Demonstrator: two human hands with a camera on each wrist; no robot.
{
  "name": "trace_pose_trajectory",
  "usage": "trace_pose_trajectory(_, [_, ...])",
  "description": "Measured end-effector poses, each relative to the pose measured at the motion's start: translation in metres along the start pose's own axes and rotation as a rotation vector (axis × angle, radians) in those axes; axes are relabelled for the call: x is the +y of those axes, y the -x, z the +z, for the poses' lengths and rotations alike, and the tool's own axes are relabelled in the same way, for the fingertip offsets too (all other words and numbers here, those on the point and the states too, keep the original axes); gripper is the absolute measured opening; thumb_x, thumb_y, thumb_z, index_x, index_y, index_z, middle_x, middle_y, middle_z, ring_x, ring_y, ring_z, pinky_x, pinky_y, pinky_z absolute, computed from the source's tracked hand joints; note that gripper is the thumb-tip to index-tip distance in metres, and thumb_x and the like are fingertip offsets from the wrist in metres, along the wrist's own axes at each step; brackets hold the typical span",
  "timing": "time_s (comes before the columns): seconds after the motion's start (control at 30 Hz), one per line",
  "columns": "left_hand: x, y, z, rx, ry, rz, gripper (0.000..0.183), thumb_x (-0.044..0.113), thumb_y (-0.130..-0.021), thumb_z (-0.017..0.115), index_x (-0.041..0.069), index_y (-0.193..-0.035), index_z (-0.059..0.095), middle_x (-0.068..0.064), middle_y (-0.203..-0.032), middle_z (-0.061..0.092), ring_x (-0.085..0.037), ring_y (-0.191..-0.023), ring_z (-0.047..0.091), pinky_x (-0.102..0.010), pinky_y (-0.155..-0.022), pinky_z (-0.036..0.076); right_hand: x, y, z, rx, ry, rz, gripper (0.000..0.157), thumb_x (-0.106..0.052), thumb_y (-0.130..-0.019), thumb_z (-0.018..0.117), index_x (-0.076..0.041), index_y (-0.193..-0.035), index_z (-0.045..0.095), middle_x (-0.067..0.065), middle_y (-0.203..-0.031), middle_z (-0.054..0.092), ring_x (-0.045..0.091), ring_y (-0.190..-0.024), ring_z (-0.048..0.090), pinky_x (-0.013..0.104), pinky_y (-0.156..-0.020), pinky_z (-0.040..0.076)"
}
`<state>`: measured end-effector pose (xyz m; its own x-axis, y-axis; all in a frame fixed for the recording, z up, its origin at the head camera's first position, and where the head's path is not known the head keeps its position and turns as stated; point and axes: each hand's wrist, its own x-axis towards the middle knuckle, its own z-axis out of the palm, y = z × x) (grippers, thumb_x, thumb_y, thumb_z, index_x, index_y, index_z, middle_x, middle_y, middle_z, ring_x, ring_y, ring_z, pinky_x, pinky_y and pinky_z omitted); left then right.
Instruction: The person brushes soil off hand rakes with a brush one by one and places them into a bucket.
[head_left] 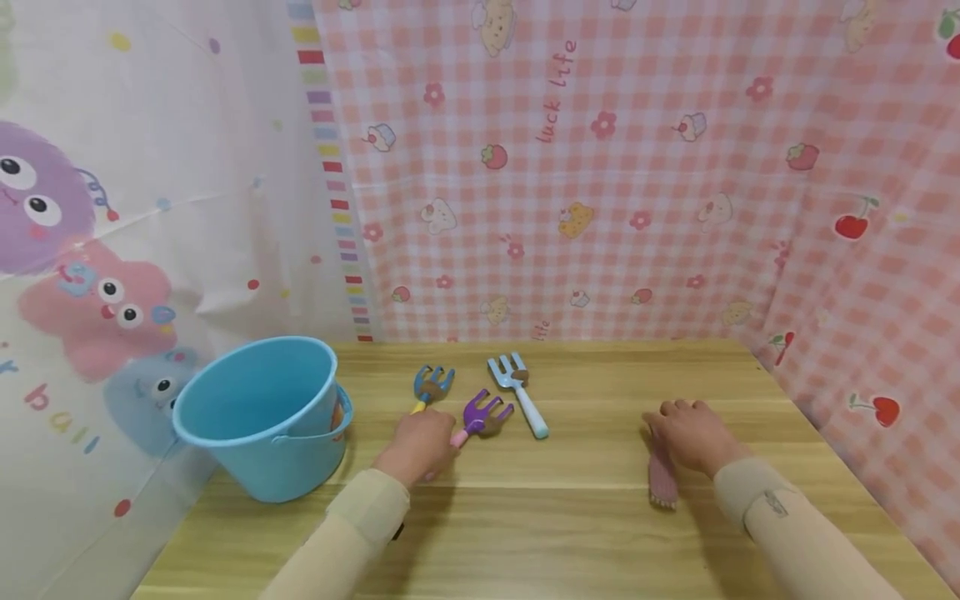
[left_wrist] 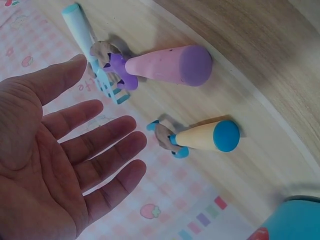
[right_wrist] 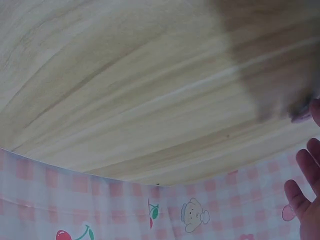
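Observation:
My left hand (head_left: 422,443) hovers beside two toy hand rakes. In the left wrist view its palm shows with relaxed, parted fingers and nothing in them. A purple rake (head_left: 476,418) has a pink handle (left_wrist: 170,66), and a blue rake (head_left: 433,383) has a yellow handle (left_wrist: 197,137). Farther back lies a pale blue fork (head_left: 529,404). Brown, dirt-like patches (left_wrist: 162,136) mark the heads. My right hand (head_left: 690,433) is over a mauve, ribbed, cloth-like piece (head_left: 662,483) with a pale fringed end. Its visible fingers (right_wrist: 299,200) are parted at the right wrist view's edge.
A light blue bucket (head_left: 273,454) with its handle lowered stands at the left of the wooden table (head_left: 555,525). Pink checked sheeting (head_left: 600,183) hangs behind and at the right. White printed sheeting (head_left: 247,208) hangs at the left, behind the bucket.

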<state>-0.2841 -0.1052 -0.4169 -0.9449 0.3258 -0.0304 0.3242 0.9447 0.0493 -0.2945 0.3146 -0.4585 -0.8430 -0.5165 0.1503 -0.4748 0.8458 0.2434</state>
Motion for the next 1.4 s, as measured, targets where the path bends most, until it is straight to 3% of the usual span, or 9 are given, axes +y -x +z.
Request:
trace_pose_trajectory(0.13, [0.0, -0.001, 0.001, -0.003, -0.006, -0.006, 0.028, 0.037, -0.089, 0.072, 0.011, -0.093, 0.065, -0.005, -0.082, 0.063, -0.023, -0.077, 0.062, -0.044, -0.069, 0.053, 0.003, 0.003, 0.009, 0.071, 0.028, -0.054, 0.033, -0.004, -0.086, 0.069, -0.012, -0.118, 0.064, 0.01, -0.093, 0.062, 0.032, -0.084, 0.063, 0.051, -0.071, 0.051])
trace_pose_trajectory(0.27, [0.002, -0.001, 0.0, -0.01, -0.009, -0.012, 0.027, 0.037, -0.09, 0.072, 0.011, -0.091, 0.064, -0.005, -0.081, 0.062, -0.023, -0.076, 0.062, -0.044, -0.068, 0.053, 0.005, 0.006, 0.013, 0.13, 0.071, -0.103, 0.03, -0.004, -0.084, 0.071, -0.013, -0.112, 0.065, 0.01, -0.093, 0.063, 0.032, -0.085, 0.063, 0.051, -0.072, 0.051])
trace_pose_trajectory(0.57, [0.003, 0.0, 0.002, -0.004, -0.026, -0.009, 0.027, 0.037, -0.09, 0.072, 0.011, -0.089, 0.065, -0.004, -0.077, 0.061, -0.022, -0.072, 0.061, -0.044, -0.068, 0.054, 0.005, 0.009, 0.015, 0.134, 0.137, -0.161, 0.033, -0.001, -0.081, 0.075, -0.015, -0.11, 0.071, 0.01, -0.101, 0.065, 0.031, -0.092, 0.064, 0.052, -0.081, 0.051])
trace_pose_trajectory(0.97, [0.002, 0.001, 0.004, 0.032, -0.051, 0.0, 0.029, 0.036, -0.085, 0.077, 0.014, -0.077, 0.06, -0.004, -0.076, 0.059, -0.021, -0.072, 0.061, -0.045, -0.067, 0.054, 0.0, 0.01, 0.018, 0.168, 0.11, -0.174, 0.029, 0.004, -0.072, 0.08, -0.018, -0.089, 0.073, 0.007, -0.1, 0.065, 0.031, -0.095, 0.062, 0.056, -0.086, 0.049])
trace_pose_trajectory(1.4, [-0.001, 0.004, 0.005, 0.015, -0.066, -0.016, 0.028, 0.037, -0.087, 0.075, 0.011, -0.087, 0.064, -0.006, -0.08, 0.061, -0.022, -0.075, 0.063, -0.046, -0.07, 0.054, 0.001, 0.013, 0.021, 0.204, 0.106, -0.156, 0.022, -0.003, -0.071, 0.082, -0.018, -0.083, 0.073, 0.008, -0.094, 0.065, 0.032, -0.09, 0.063, 0.059, -0.086, 0.047])
